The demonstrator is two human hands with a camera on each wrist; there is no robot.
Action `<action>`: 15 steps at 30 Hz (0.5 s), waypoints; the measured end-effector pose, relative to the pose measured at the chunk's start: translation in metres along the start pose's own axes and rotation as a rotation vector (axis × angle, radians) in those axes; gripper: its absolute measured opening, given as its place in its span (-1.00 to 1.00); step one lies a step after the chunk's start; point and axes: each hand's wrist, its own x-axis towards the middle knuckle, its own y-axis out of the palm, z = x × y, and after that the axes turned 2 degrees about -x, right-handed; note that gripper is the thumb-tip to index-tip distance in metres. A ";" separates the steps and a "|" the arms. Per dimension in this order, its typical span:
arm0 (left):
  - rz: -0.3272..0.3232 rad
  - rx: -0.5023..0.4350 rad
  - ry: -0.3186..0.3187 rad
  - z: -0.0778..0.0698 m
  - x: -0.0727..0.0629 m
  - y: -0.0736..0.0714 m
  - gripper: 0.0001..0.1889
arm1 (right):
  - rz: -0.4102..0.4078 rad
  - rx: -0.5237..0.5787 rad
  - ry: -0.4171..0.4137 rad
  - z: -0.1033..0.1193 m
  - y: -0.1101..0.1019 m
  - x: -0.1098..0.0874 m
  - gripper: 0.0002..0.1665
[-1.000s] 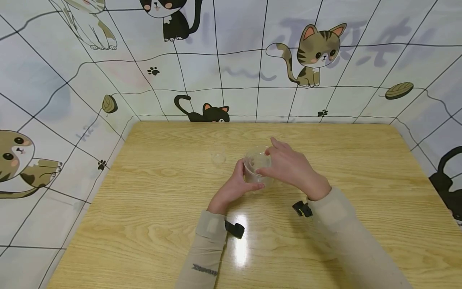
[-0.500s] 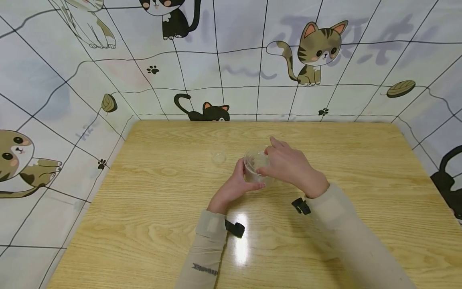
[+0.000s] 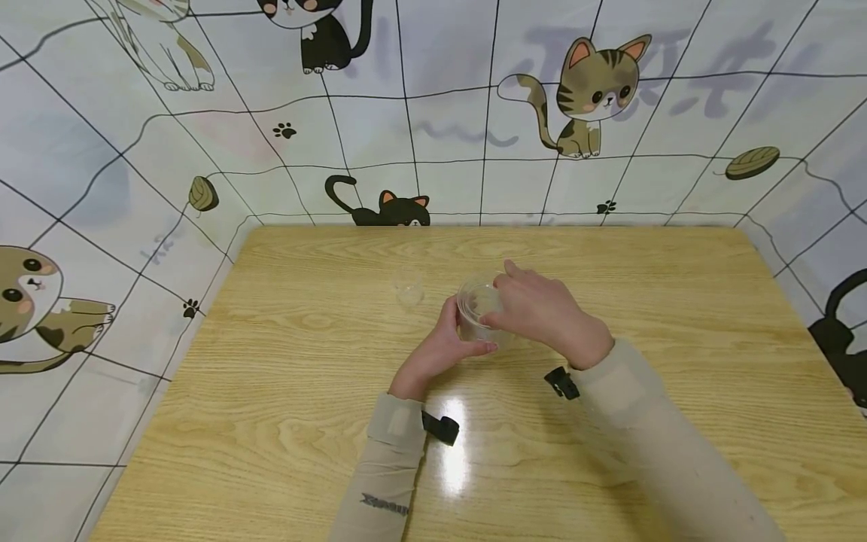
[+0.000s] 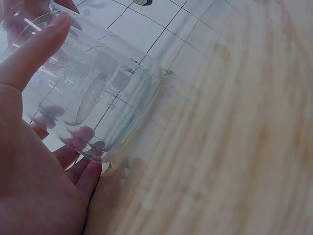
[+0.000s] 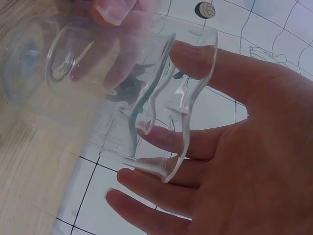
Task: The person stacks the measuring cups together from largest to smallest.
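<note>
A large clear glass beaker (image 3: 467, 331) stands on the table near its middle. My left hand (image 3: 447, 342) holds it round its side, thumb toward me and fingers behind; the left wrist view shows the beaker (image 4: 122, 93) upright against the table. Inside its mouth is a smaller clear beaker (image 5: 142, 110) with a lipped rim. My right hand (image 3: 542, 309) reaches over from the right and pinches that inner rim between thumb and fingers. In the head view the right hand hides part of both rims.
Another small clear glass vessel (image 3: 409, 292) stands on the wooden table (image 3: 271, 421), left of the beakers. Cat-printed cloth walls (image 3: 447, 128) rise along the table's back and sides. A black strap (image 3: 440, 429) hangs by the left wrist.
My right hand has shifted very slightly to the left at the beakers' mouth. My left hand keeps its hold, and the small vessel on the left stays where it was.
</note>
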 end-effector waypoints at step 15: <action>0.006 -0.001 -0.002 -0.004 -0.001 0.000 0.05 | 0.026 -0.039 -0.009 0.008 -0.006 0.000 -0.58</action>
